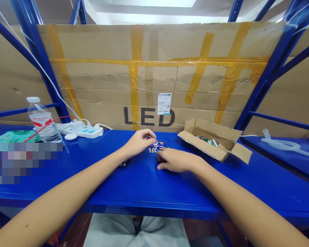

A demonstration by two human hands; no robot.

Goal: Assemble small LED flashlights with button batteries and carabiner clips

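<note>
Several batteries (159,144) in shiny purple and red lie together on the blue table, their silvery ends toward me. My left hand (141,141) rests at their left and far side, its fingers curled round something red at the edge of the group. On the near right side, my right hand (171,160) is bent, with fingertips close to the batteries and thumb near the table; whether it holds anything is hidden. A few dark batteries (123,164) lie beside my left wrist, partly covered by it.
An open cardboard box (208,145) with loose batteries stands at the right. At the left are a water bottle (42,120), a green packet (18,136) and a white power strip (89,131). A large cardboard sheet (105,82) closes off the back.
</note>
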